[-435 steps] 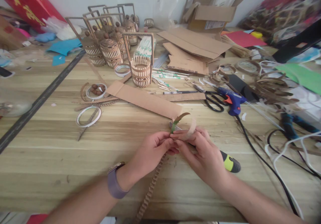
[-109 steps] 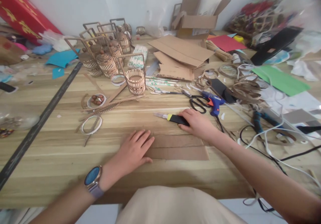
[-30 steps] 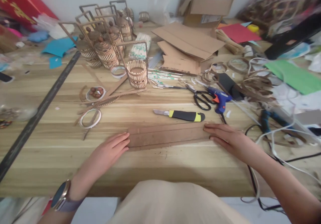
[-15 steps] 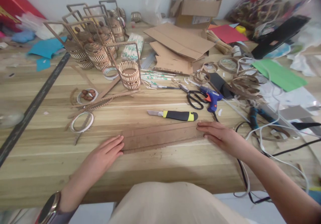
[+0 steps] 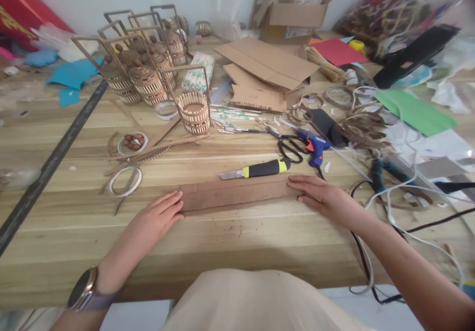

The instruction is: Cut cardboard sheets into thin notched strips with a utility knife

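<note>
A long brown cardboard strip (image 5: 233, 195) lies flat on the wooden table, with small dark crumbs in front of it. Flat on its left end rest the fingertips of my left hand (image 5: 158, 219), fingers stretched out. My right hand (image 5: 321, 197) lies over the right end, its fingers extended and slightly apart. Just behind the strip is a black and yellow utility knife (image 5: 265, 168), blade out and pointing left, its handle close to the strip's back edge. Black-handled scissors (image 5: 291, 148) and a blue glue gun (image 5: 315, 145) lie further back.
Stick-walled baskets with tall handles (image 5: 148, 81) stand at the back left. Tape rings (image 5: 125, 181) and brown balls (image 5: 133, 141) sit left. Cardboard sheets (image 5: 267, 64) lie at the back, cables (image 5: 389, 207) at the right, and a long dark bar (image 5: 55, 160) at the left.
The cardboard strip has moved back, away from my body, with both hands on it. The utility knife has shifted slightly back and turned, its handle end now further from me.
</note>
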Demonstrator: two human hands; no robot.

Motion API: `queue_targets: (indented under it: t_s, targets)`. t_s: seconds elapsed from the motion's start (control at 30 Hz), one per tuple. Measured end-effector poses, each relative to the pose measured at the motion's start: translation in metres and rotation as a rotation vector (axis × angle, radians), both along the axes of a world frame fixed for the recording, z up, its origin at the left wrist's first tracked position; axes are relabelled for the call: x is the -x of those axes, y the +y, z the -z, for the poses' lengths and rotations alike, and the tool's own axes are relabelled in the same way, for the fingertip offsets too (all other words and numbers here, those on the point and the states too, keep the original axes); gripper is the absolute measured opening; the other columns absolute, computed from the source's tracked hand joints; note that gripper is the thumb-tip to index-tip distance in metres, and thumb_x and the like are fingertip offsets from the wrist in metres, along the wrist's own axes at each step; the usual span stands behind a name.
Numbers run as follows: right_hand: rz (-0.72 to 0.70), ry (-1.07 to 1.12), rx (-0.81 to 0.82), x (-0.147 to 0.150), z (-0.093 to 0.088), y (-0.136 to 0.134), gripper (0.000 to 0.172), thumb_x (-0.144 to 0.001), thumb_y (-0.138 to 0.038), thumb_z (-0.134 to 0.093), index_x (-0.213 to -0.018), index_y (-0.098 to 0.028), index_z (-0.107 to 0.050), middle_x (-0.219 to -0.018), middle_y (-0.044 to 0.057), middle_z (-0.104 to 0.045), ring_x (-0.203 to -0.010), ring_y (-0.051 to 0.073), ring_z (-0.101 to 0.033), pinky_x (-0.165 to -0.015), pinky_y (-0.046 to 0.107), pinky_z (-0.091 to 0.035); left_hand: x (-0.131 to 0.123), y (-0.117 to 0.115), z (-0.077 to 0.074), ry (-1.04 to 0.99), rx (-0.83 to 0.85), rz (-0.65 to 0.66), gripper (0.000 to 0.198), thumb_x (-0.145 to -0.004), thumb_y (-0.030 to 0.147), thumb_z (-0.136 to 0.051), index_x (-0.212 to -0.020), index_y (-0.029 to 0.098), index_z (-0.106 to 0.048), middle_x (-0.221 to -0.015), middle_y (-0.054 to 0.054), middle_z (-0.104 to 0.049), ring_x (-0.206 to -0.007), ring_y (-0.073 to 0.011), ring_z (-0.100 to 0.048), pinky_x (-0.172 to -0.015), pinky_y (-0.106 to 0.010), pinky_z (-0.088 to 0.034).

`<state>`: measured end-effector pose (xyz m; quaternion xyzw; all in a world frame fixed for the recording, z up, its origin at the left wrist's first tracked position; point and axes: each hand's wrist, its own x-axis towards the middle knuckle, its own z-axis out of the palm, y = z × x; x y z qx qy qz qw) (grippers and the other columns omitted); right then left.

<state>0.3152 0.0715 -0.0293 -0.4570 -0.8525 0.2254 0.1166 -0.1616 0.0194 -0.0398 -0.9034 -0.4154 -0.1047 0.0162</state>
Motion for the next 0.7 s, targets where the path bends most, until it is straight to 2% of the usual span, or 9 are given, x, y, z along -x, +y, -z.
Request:
queue_targets:
  t_s: [0.17,0.43,0.7]
  targets:
    - [-0.018,0.026,-0.006,0.001,-0.004,0.007,0.036,-0.095,-0.034,-0.047,-0.122,-0.022,-0.068,-0.131,0.012,-0.065,-0.121,0.026,-0.062,-0.102,0.043,-0.052,0.000,0.002,0.001,-0.029,-0.032,0.011,0.041,-0.105,0.028,-0.034,-0.105,0.015,-0.073,-0.126,-0.012,-0.069,-0.113,-0.0221,-0.066,-0.099,-0.040,-0.054]
    - [-0.008,0.006,-0.012,0.007,-0.009,0.007,0.036,-0.095,-0.032,-0.044,-0.118,-0.021,-0.069,-0.127,0.012,-0.067,-0.118,0.026,-0.063,-0.100,0.044,-0.053,-0.009,0.008,-0.009,-0.015,-0.105,0.063,0.048,-0.106,0.026,-0.029,-0.092,0.012,-0.074,-0.111,-0.012,-0.074,-0.103,-0.0215,-0.068,-0.094,-0.037,-0.056]
    - [-0.018,0.005,-0.057,0.006,-0.005,0.008,0.035,-0.096,-0.031,-0.043,-0.118,-0.021,-0.068,-0.124,0.013,-0.068,-0.115,0.026,-0.064,-0.098,0.044,-0.054,-0.010,0.008,-0.009,-0.046,-0.089,0.057,0.046,-0.105,0.026,-0.032,-0.092,0.012,-0.074,-0.111,-0.012,-0.074,-0.104,-0.0215,-0.068,-0.093,-0.037,-0.057]
